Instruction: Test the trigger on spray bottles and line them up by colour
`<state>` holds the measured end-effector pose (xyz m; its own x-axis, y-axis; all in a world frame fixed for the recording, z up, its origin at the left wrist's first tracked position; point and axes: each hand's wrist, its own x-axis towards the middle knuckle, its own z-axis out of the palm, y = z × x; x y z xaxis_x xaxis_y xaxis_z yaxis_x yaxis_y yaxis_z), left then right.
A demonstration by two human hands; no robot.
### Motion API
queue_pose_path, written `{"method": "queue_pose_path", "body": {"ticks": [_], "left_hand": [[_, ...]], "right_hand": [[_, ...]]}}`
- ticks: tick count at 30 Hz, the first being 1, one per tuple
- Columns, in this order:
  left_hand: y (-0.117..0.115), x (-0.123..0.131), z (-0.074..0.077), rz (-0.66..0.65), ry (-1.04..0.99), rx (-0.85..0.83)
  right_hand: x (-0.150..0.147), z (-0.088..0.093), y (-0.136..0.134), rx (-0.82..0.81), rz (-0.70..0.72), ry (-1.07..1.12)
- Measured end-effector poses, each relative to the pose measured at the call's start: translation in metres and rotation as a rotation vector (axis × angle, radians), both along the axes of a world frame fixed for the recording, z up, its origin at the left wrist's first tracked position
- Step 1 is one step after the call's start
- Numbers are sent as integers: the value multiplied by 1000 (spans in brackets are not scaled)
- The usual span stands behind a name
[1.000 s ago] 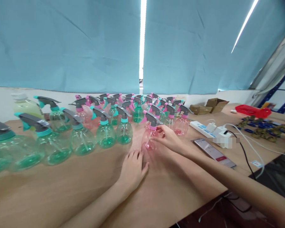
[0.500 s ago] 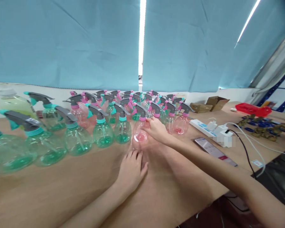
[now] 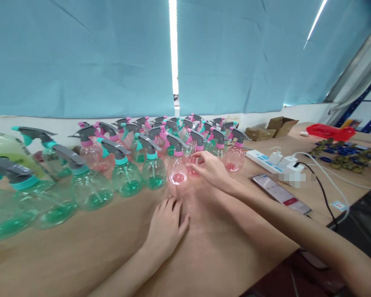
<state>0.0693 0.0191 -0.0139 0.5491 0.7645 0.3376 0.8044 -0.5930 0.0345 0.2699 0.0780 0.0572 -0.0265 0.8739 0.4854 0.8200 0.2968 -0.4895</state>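
A clear pink-tinted spray bottle (image 3: 177,171) with a grey trigger head stands at the front of a dense group of spray bottles. My right hand (image 3: 210,170) is open just to its right, with fingertips at its shoulder; I cannot tell whether they touch it. Behind those fingers stands another pink bottle (image 3: 193,167). My left hand (image 3: 166,226) rests flat on the wooden table (image 3: 80,251), just below the front pink bottle and holding nothing. Teal-tinted spray bottles (image 3: 126,178) stand in a row to the left.
A white power strip (image 3: 266,161) with plugged-in chargers and a phone (image 3: 280,194) lie to the right. Farther back are cardboard pieces (image 3: 281,127), a red bag (image 3: 330,132) and several blue-and-brass parts (image 3: 343,159). A blue curtain (image 3: 80,57) hangs behind.
My right hand has drawn back from the front pink bottle, which now stands left of it. The whole view has shifted slightly left. My left hand stays about where it was.
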Motion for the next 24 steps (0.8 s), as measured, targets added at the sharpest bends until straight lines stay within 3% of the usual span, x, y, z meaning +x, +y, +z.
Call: {"method": "queue_pose_path", "body": {"ticks": [6,14,19,24], "left_hand": [[4,-3,-5,-5,-12,41],[8,-7,-7,-14,-31,24],[10,-9,-7,-24,-43,28],[12,-10,-5,-30,-60,24]], "right_hand": [[35,-1,19,-43,-158,96],[23,-3,49,-112,-133,61],[28,4,44,-161,-137,-3],[39,8,20,-183,-95,-31]]}}
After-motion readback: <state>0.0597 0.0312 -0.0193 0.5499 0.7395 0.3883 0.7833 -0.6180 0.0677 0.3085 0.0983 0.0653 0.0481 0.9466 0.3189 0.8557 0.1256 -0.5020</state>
